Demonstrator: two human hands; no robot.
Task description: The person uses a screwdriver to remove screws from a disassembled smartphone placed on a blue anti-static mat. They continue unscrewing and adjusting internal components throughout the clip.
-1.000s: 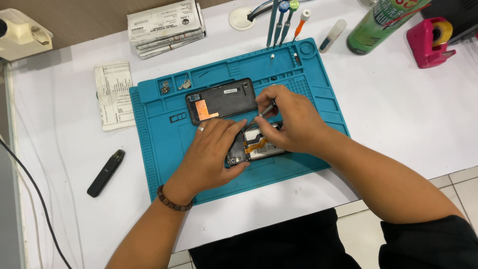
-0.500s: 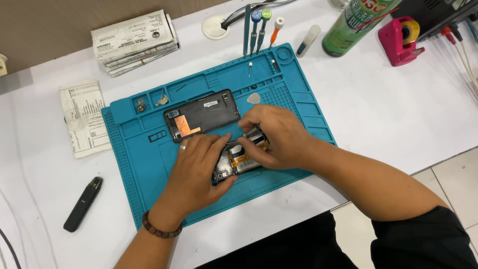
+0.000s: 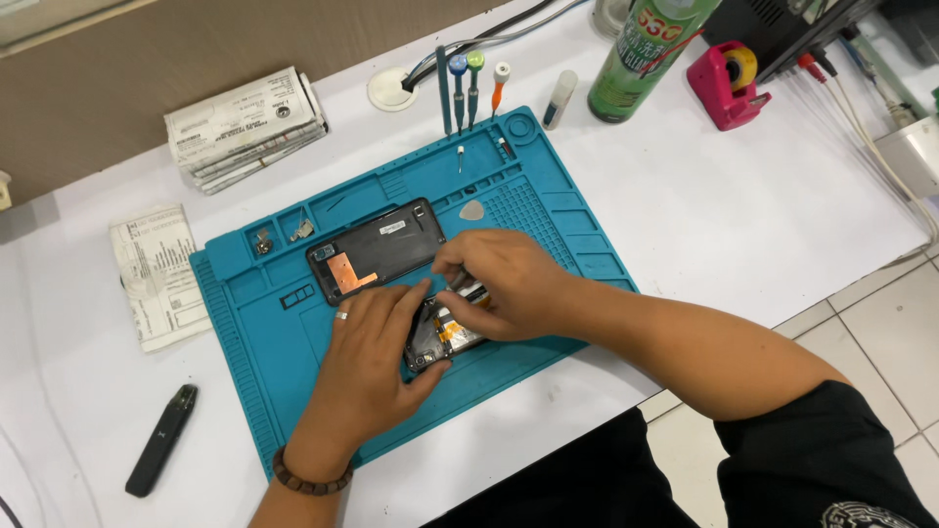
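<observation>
- The left hand [image 3: 367, 367] lies palm-down on the blue work mat [image 3: 254, 362], its fingers [image 3: 406, 303] curled over the near end of an opened phone body [image 3: 445, 332], gripping it.
- The right hand [image 3: 504, 284] pinches a thin metal tool [image 3: 458, 282] at the phone's far edge.
- Just beyond both sets of fingertips rests 1 black back panel [image 3: 377, 249].
- A grey pick [image 3: 472, 210] sits past the right fingers.

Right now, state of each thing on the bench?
Left hand: steadying the opened phone.
Right hand: fingertips on the phone's top edge.
Opened phone: back off, insides showing, flat on the mat.
Back cover: removed, inner side up.
Screwdrivers: lying unused above the mat.
Spray can: upright.
Black stick: lying on the table.
</observation>
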